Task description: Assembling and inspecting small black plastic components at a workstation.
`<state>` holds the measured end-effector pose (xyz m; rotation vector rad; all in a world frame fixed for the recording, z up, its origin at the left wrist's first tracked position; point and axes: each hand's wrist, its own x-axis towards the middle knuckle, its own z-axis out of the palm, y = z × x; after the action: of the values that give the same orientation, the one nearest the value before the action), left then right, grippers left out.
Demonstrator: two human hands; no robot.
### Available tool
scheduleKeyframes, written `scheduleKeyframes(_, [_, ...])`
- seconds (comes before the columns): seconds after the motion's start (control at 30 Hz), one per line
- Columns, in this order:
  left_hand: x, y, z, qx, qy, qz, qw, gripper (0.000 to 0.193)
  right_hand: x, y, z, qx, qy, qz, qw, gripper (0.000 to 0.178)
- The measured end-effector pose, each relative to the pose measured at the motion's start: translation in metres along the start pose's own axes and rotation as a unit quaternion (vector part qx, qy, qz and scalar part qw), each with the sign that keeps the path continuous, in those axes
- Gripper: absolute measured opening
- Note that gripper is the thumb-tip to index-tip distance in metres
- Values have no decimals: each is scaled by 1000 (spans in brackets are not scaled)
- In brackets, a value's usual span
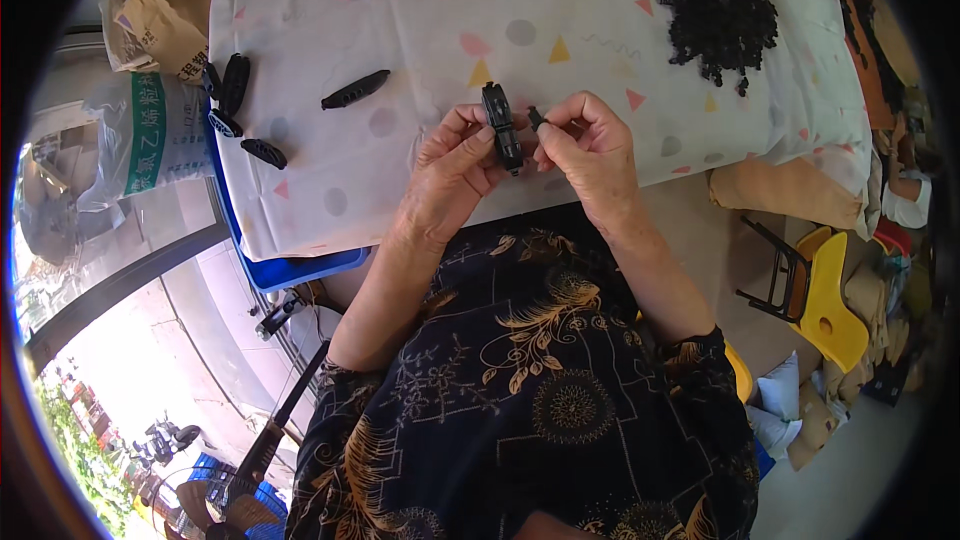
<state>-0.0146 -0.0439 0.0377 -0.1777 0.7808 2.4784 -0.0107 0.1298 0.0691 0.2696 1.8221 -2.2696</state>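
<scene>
yellow chair [835, 285] at right; fan [195, 502] lower left

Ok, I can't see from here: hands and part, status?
Left hand holding black part. Right hand pinching small piece close beside it. Black pile apart, farther right.

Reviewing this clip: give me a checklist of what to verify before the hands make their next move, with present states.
1. Left hand grips the elongated black plastic part: ok.
2. Right hand pinches the small dark plastic piece: ok.
3. Small piece and elongated part touching: cannot tell; they are held close together.
4. Spread-out heap of small black plastic pieces clear of both hands: ok.
5. Lone long black slotted part lying untouched on the white patterned tablecloth: ok.
</scene>
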Motion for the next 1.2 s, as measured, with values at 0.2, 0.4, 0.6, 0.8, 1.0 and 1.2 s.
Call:
scheduleKeyframes(0.2, [2, -8, 2, -7, 2, -6, 1000, 11, -3, 0, -6, -57, 15, -4, 998, 8])
scheduleKeyframes(0.4, [2, -15, 8, 15, 27, 29, 999, 12, -5, 7, 3, 124, -5, 13, 992, 3])
scheduleKeyframes(0.6, [0, -20, 8, 37, 30, 51, 998, 12, -6, 16, 11, 157, 28, 20, 987, 3])
scheduleKeyframes(0.8, [0, -21, 10, 74, 43, 84, 993, 13, -6, 17, 16, 159, 39, 15, 986, 2])
scheduleKeyframes(1.0, [1, -16, 14, 144, 42, 130, 980, 15, -3, 16, 15, 89, 4, 11, 996, 14])
scheduleKeyframes(1.2, [-2, -17, 16, 346, 22, 141, 927, 44, 3, 7, 7, 30, -62, -2, 998, 33])
